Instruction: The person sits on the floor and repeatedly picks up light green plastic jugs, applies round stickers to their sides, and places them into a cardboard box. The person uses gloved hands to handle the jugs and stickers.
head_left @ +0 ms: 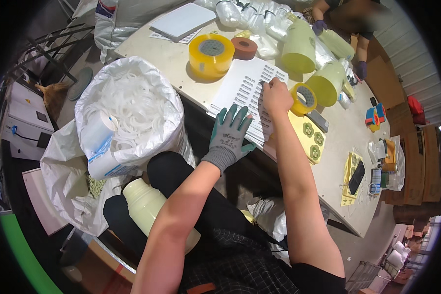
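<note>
Your left hand (pixel 229 134) wears a grey-green glove and lies flat with its fingers spread open on the white sheet of stickers (pixel 247 88). The sheet sits at the near edge of the table (pixel 166 56). Your bare right hand (pixel 276 95) rests on the right side of the sheet, fingers curled in, pinching at one sticker. A small yellow tape roll (pixel 304 99) is just right of that hand. A big yellow tape roll (pixel 210 55) stands further away, to the left.

Gloved left hand (pixel 229 135) flat on label sheets (pixel 246 93) at table (pixel 171 56) edge; bare right hand (pixel 276 95) pinching at a label. Yellow tape roll (pixel 211 55) beyond sheets, smaller tape roll (pixel 304 99) just beside right hand. Pale bottle (pixel 149 206) on lap
</note>
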{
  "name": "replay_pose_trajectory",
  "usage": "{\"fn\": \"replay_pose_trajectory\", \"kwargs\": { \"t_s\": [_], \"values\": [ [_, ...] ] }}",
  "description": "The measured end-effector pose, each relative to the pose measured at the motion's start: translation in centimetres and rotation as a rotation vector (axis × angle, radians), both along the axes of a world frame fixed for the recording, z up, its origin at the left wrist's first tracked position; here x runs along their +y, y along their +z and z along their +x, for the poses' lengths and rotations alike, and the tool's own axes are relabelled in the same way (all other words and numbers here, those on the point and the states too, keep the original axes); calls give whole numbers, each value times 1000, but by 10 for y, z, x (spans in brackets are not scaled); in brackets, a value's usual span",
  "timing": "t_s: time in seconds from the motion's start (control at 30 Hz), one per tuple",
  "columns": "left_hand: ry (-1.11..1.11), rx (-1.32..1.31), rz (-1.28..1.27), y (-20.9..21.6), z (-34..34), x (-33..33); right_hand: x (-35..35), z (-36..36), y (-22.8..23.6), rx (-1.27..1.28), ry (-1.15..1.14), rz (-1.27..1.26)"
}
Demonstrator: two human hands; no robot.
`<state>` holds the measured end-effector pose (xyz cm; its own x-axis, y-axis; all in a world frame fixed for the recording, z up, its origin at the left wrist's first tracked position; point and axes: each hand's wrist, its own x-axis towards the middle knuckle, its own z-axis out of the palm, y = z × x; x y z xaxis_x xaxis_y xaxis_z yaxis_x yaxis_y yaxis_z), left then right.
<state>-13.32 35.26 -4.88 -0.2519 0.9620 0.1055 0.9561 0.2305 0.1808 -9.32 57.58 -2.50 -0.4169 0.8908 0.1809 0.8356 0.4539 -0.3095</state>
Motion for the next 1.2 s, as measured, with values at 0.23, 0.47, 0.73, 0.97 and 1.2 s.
{"fn": "replay_pose_trajectory", "kwargs": {
  "t_s": [0.23,0.47,0.73,0.97,1.2],
  "values": [
    [9,-14,30,-9,-2,-3,-3,-5,4,-41,65,-2],
    [-5,-15,23,-8,-2,1,4,-18,3,-78,21,-56],
    [-45,-31,-26,21,-3,-9,-22,-17,28,259,150,-292],
    [-99,-215,220,93,50,-199,-173,31,32,534,561,-890],
    [712,-25,420,61,106,-366,-307,54,27,320,853,-1255]
  ]
}}
